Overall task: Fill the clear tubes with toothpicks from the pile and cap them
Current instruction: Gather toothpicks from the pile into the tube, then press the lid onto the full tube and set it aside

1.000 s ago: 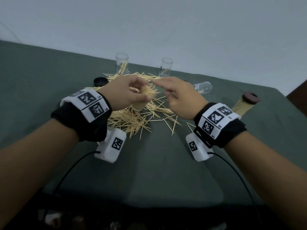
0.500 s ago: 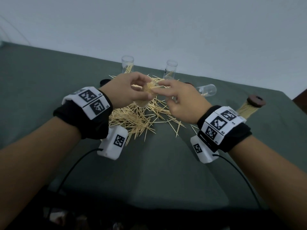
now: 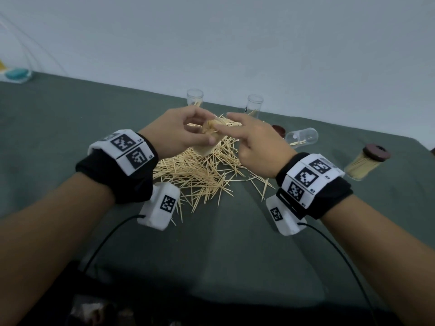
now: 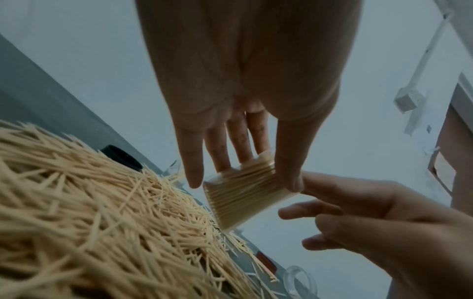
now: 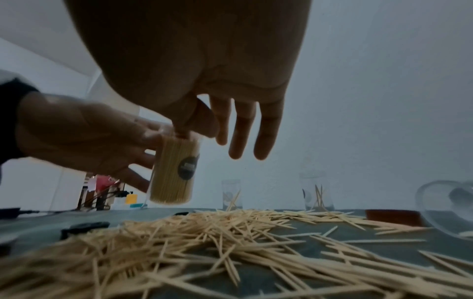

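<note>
Left hand (image 3: 174,131) fingers (image 4: 223,149) curled round a clear tube (image 5: 174,172) packed full of toothpicks, uncapped, held tilted above the toothpick pile (image 3: 202,170); dark round label on the tube wall. Right hand (image 3: 258,142) released, fingers (image 5: 243,129) straight and spread, forefinger tip at the tube mouth on the toothpick ends, gripping nothing.

Pile sprawled loose on the bench (image 3: 70,118), directly under both hands, strays scattered toward the near edge. Behind the pile, two clear tubes standing upright, left one (image 3: 195,98) and right one (image 3: 254,105), each with only a few toothpicks. Right of those, a third clear tube (image 3: 302,136) lying on its side, nearly empty, with a brown cap (image 3: 278,130) just beside it. Far right, a filled tube (image 3: 363,164) lying tilted, brown cap on. Black cap (image 4: 122,156) on the bench at the far left edge of the pile.

Bench covered in dull grey-green cloth, wrinkled at the front. Plain pale wall (image 3: 235,43) right behind it. Teal object (image 3: 17,74) at the far left corner, blurred. White cable conduit and box (image 4: 409,100) on the wall in the left wrist view. Doorway with red and yellow clutter (image 5: 107,192) in the right wrist view, too small to identify.
</note>
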Demonstrator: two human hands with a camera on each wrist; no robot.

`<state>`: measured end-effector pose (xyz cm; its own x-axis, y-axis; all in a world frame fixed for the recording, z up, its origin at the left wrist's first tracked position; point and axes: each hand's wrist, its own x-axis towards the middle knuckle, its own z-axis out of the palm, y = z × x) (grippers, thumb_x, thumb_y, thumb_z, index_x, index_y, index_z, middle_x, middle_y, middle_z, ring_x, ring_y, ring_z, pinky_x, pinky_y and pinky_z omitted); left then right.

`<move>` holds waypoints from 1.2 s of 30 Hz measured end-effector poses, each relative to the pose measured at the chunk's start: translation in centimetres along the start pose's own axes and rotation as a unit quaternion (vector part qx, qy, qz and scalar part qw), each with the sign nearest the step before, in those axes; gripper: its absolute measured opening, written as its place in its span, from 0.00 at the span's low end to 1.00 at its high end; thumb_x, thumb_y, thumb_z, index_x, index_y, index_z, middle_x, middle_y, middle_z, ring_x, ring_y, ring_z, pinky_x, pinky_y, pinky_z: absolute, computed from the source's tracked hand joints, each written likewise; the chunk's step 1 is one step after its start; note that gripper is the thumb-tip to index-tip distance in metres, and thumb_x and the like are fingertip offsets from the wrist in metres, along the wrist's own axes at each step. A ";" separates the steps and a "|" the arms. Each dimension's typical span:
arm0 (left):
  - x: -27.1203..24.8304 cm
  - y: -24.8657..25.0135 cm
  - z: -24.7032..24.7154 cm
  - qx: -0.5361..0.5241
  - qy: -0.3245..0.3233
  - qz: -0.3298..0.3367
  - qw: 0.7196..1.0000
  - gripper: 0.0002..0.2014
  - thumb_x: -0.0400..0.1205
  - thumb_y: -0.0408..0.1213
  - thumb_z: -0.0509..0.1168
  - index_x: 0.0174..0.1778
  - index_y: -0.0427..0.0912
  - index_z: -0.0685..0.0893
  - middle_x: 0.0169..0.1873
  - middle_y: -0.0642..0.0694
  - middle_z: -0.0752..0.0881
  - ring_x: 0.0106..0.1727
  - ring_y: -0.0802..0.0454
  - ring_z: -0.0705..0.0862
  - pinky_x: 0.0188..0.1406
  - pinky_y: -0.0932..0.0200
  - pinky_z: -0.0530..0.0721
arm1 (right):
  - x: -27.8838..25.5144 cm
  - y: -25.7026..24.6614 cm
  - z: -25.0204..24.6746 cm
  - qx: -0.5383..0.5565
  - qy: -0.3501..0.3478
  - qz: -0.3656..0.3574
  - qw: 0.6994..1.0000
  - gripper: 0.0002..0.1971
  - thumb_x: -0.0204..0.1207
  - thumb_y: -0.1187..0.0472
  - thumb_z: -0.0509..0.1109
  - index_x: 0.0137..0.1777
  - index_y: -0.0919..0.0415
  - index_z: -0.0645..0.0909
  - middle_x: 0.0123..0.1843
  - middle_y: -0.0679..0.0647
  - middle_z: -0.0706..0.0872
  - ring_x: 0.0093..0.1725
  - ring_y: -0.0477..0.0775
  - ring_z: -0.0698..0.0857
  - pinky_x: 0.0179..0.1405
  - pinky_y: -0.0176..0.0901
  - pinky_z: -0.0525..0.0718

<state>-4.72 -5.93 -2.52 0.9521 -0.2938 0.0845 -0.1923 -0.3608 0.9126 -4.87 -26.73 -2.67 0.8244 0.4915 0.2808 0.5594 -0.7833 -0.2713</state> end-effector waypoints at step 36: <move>-3.7 -4.8 -13.3 0.090 0.162 -0.075 0.980 0.22 0.72 0.36 0.79 0.60 0.53 0.83 0.60 0.48 0.84 0.56 0.53 0.87 0.56 0.48 0.87 | 6.2 -14.1 6.4 0.020 -0.241 -0.100 0.965 0.18 0.70 0.43 0.76 0.59 0.45 0.85 0.43 0.36 0.81 0.45 0.42 0.80 0.38 0.33 0.75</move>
<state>-4.17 8.71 -1.89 0.9928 0.0603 0.1038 -0.0553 -0.5375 0.8414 -7.14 -10.20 -2.97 0.6382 0.7593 -0.1270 0.7070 -0.6434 -0.2935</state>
